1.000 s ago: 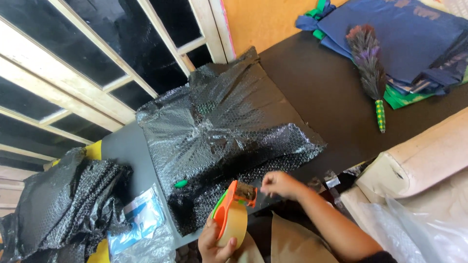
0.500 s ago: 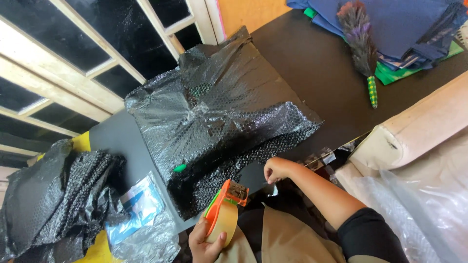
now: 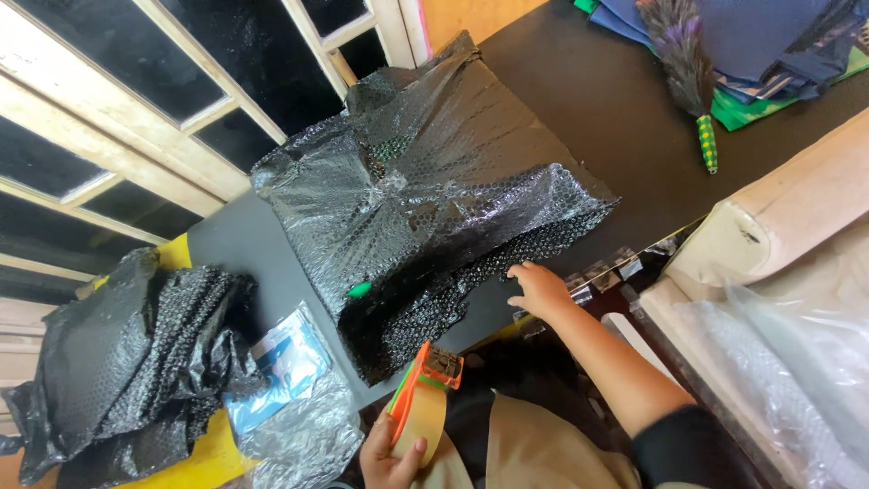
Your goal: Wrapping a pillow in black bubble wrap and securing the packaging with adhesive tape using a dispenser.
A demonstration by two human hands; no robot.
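A large parcel wrapped in black bubble wrap point(image 3: 425, 208) lies on the dark table point(image 3: 597, 118). A small green spot point(image 3: 359, 290) shows on its near left side. My right hand point(image 3: 540, 292) rests with fingers spread at the table's near edge, touching the lower edge of the wrap. My left hand point(image 3: 389, 457) grips an orange and green tape dispenser point(image 3: 421, 403) with a roll of clear tape, held low in front of my body, below the parcel.
A crumpled heap of black bubble wrap point(image 3: 118, 362) lies at the left, beside a blue-and-white packet in clear plastic point(image 3: 285, 362). A feather duster point(image 3: 686, 72) and folded blue cloth point(image 3: 769, 41) lie at the far right. Clear plastic sheeting point(image 3: 787, 362) covers a pale box on the right.
My right hand has moved from near the dispenser out to the parcel's lower edge and spread its fingers. The dispenser stays in my left hand.
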